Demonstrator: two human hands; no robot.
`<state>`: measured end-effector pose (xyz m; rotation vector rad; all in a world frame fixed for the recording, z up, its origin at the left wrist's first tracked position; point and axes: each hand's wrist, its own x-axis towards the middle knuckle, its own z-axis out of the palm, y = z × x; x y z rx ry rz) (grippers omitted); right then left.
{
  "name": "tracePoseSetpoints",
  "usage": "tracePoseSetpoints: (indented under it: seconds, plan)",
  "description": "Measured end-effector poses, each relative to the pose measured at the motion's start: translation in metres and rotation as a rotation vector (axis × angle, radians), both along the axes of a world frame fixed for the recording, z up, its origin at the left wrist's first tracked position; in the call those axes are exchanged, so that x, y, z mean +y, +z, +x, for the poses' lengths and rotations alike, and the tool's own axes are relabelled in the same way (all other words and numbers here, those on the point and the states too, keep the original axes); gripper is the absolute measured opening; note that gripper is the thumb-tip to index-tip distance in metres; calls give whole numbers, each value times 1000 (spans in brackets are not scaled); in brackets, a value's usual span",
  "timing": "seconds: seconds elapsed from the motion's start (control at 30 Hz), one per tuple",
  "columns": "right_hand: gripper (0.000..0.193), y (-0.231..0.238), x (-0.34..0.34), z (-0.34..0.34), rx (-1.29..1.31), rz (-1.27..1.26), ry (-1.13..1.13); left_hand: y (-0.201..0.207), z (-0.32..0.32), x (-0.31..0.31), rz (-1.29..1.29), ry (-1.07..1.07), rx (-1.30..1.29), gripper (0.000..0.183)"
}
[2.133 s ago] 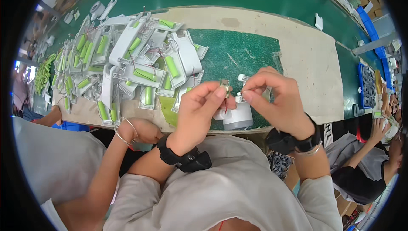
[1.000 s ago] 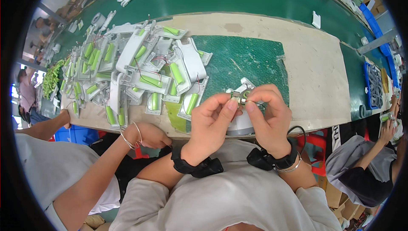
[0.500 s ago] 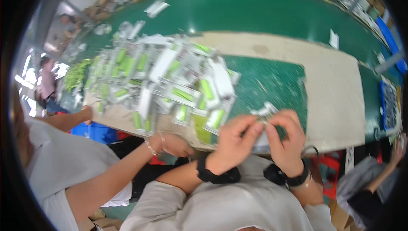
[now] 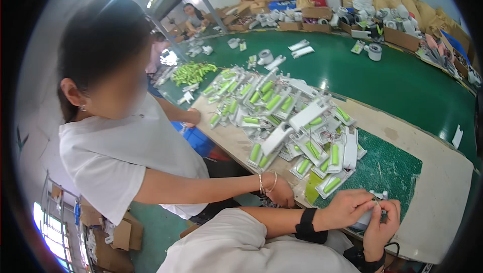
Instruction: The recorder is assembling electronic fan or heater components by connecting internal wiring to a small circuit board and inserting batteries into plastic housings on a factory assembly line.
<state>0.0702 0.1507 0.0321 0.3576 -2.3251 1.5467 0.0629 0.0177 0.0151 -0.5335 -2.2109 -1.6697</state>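
Observation:
My left hand (image 4: 342,211) and my right hand (image 4: 381,228) meet over the near edge of the green mat (image 4: 390,165). Thumbs and fingertips are pinched together around something too small to make out. Just behind the fingertips lies a small white part (image 4: 381,194). A pale grey-white piece (image 4: 363,221) shows beneath the hands, mostly covered by them. To the left of my hands is a large heap of white plastic housings (image 4: 308,114), many with a light-green cylinder (image 4: 332,185) inside. Beside the nearest ones a flat yellow-green sheet (image 4: 313,188) lies on the table.
A co-worker in a white shirt (image 4: 166,142) stands close on my left, one hand (image 4: 279,192) near the table edge. Loose green pieces (image 4: 193,73) are piled at the far left. Tape rolls (image 4: 375,52) and cardboard boxes (image 4: 402,36) stand farther back.
The view has swung left and up, so the co-worker and the far boxes show more fully. Both my hands keep their pinch together, now lower right in the picture.

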Motion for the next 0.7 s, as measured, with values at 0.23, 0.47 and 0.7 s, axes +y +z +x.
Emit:
tracePoseSetpoints:
  seconds: [0.23, 0.47, 0.7]
  plan:
    - [4, -10, 5, -2, -19, -64, -31, 7, -10, 5, -132, -27, 10, 11]
    - [6, -13, 6, 5, -37, -74, -25, 16, -5, 5, -259, 38, -1, 9]
    - [8, -19, 6, 3, -52, -165, -19, 12, -8, 0, -276, 1, 36, 10]
